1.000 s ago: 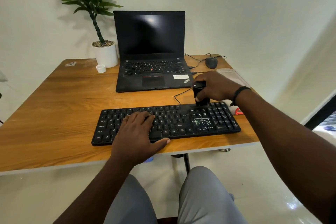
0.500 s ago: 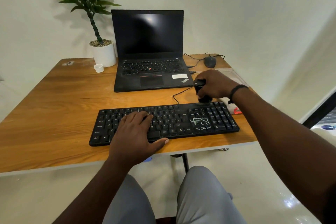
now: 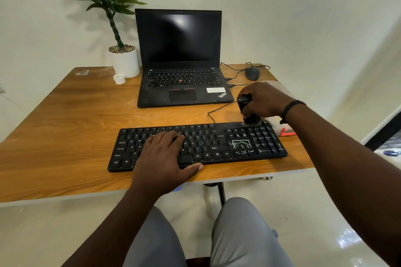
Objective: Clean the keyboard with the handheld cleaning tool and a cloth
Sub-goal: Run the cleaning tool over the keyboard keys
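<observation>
Rightward along keyboard [image 3: 199,145]: right hand [image 3: 263,102], tool [image 3: 247,109].

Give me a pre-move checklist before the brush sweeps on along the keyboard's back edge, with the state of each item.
1. Right hand grips the cleaning tool: ok.
2. Tool's tip on the keyboard at its back right edge: ok.
3. Left hand rests flat on the keys, steadying the keyboard: ok.
4. Keyboard cable lies clear of the tool's tip: ok.
5. Whitish marks left beside the number pad: not ok.
6. Cloth within reach, right of the keyboard: ok.
</observation>
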